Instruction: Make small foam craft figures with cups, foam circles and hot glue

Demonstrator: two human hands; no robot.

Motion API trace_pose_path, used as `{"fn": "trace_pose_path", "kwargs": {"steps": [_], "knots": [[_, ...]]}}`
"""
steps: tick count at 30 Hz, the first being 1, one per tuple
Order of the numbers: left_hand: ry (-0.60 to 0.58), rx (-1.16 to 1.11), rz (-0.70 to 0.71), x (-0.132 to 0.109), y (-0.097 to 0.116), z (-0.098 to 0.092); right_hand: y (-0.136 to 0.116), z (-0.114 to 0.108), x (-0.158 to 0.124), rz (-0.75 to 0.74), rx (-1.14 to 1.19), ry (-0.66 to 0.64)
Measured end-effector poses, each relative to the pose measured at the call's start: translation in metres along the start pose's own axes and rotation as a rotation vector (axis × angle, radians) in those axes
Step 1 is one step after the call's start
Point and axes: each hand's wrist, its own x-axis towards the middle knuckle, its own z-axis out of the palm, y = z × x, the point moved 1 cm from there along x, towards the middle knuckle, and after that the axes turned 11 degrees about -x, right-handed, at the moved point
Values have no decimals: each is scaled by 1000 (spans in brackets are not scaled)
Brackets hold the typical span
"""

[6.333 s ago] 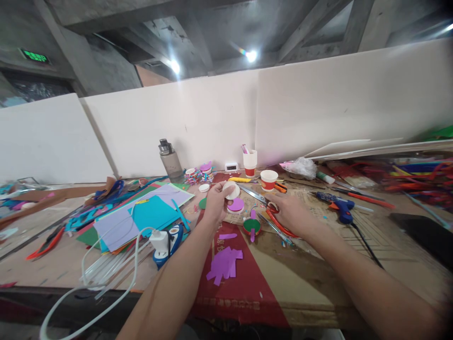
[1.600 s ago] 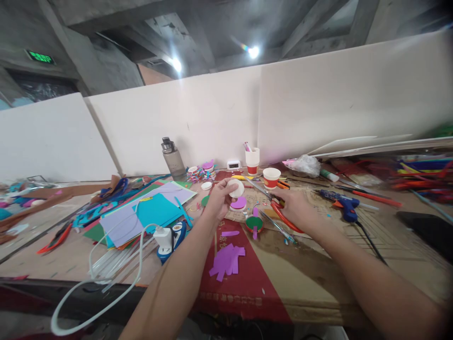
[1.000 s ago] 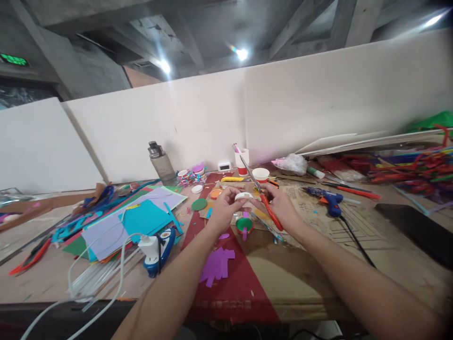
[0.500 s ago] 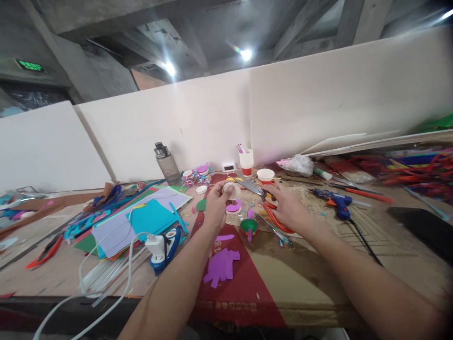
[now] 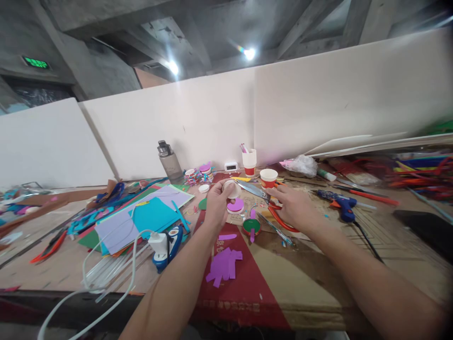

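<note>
My left hand [image 5: 216,202] pinches a small white round paper piece [image 5: 231,190] between thumb and fingers. In my right hand [image 5: 293,204] is a pair of scissors [image 5: 252,190] with orange handles, its metal blades pointing left at the edge of the white piece. Just below the hands lies a purple-topped disc [image 5: 235,205]. Closer to me stands a small red cup piece with a green inside [image 5: 251,226], a purple strip across it. Cut purple paper pieces [image 5: 223,267] lie on the red part of the cardboard [image 5: 255,288].
Behind the hands stand a red-and-white paper cup [image 5: 269,177], another cup holding pens [image 5: 249,163], a small clock [image 5: 231,166] and a bottle [image 5: 170,163]. Coloured sheets [image 5: 152,219] and a power strip [image 5: 167,250] lie left; a blue glue gun [image 5: 341,205] lies right.
The scene has shifted slightly right in view. The white piece has turned a little at the scissor blades, and more of the purple disc beneath shows. Both hands keep their grips.
</note>
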Motion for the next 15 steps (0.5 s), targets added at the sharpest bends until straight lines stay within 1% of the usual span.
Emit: {"fn": "trace_pose_path", "kwargs": {"steps": [15], "knots": [[-15, 18, -13, 5, -2, -4, 1, 2, 0, -25, 14, 14]]}}
